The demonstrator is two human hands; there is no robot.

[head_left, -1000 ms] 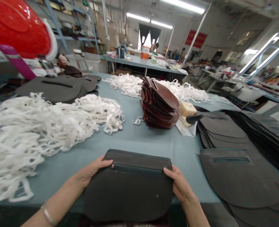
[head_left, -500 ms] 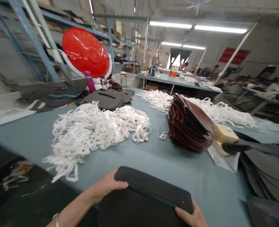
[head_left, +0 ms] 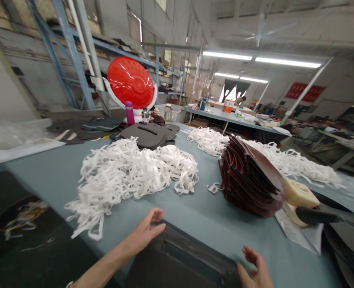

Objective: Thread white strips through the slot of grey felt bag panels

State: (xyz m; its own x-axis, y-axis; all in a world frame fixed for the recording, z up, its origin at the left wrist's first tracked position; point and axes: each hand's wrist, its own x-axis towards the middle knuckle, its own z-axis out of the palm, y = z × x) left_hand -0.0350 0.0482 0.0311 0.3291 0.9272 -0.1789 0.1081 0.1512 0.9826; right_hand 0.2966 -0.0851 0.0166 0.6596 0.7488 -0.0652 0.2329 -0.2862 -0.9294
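A dark grey flat piece with a slot (head_left: pixel 177 260) lies at the near edge of the blue-grey table (head_left: pixel 213 218). My left hand (head_left: pixel 143 236) rests on its far left corner, fingers stretched out. At the piece's right end my right hand (head_left: pixel 256 268) hovers with its fingers apart and nothing in it. A stack of curved brown leather pieces (head_left: pixel 249 178) stands beyond, right of centre.
A heap of white strips (head_left: pixel 129 172) lies to the left, another heap (head_left: pixel 285 158) at the back. Dark cut pieces (head_left: pixel 148 134) are stacked far left, by a red fan (head_left: pixel 131 82) and a pink bottle (head_left: pixel 129 112). A cream block (head_left: pixel 298 194) and a black handle (head_left: pixel 312 216) sit right.
The view has swung left and upward. Both hands have loosened from the dark piece: the left now lies flat on its corner and the right has lifted off with its fingers spread.
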